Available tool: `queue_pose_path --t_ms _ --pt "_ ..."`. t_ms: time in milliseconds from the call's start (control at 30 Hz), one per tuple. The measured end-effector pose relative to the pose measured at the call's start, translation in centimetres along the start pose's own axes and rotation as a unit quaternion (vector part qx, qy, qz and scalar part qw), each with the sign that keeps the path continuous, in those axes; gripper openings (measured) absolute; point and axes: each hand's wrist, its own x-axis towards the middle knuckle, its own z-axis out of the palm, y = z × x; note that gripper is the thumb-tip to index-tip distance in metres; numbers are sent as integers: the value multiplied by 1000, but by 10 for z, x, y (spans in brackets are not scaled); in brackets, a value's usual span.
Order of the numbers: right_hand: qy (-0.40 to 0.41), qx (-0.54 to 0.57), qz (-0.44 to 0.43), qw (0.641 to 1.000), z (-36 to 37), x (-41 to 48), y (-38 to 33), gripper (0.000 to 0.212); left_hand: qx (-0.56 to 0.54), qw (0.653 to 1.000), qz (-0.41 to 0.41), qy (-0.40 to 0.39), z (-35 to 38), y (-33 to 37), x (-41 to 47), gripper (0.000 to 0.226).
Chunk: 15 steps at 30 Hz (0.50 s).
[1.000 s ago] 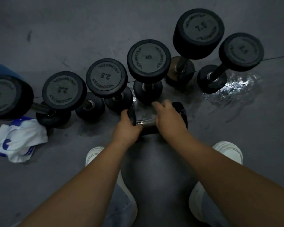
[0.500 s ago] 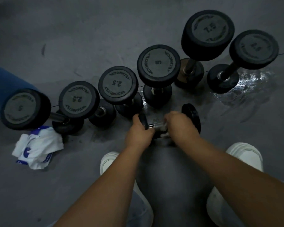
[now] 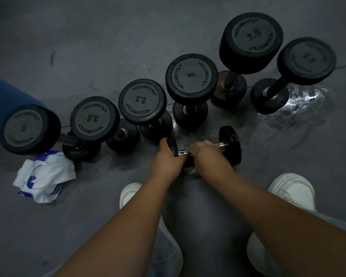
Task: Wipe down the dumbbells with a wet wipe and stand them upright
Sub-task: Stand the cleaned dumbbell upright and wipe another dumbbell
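A small black dumbbell [image 3: 230, 144] with a chrome handle lies on its side on the grey floor in front of me. My left hand [image 3: 166, 162] grips its left head. My right hand [image 3: 208, 156] is curled over the handle and looks blurred; a pale scrap shows at its fingers, and I cannot tell whether it is a wipe. Behind it several larger black dumbbells stand upright in a row, among them a 5 [image 3: 191, 74], a 2.5 [image 3: 142, 100] and a 7.5 [image 3: 252, 41].
A crumpled white and blue wipe packet [image 3: 44, 174] lies on the floor at the left. A wet shiny patch [image 3: 300, 100] spreads by the right-most dumbbell. My white shoes [image 3: 131, 193] [image 3: 292, 190] flank my arms. Something blue [image 3: 4, 92] sits at the far left.
My right hand has slid left along the handle, uncovering the right head and the chrome beside it. The view has shifted, so the row sits further right and lower.
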Motion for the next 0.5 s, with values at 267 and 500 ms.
queue_pose_path --t_ms 267,500 --pt "46 9 15 999 2 -6 11 44 -98 988 52 -106 -8 -21 0 116" --pt "63 171 84 980 0 1 -5 30 -128 990 50 -31 1 -22 -8 99"
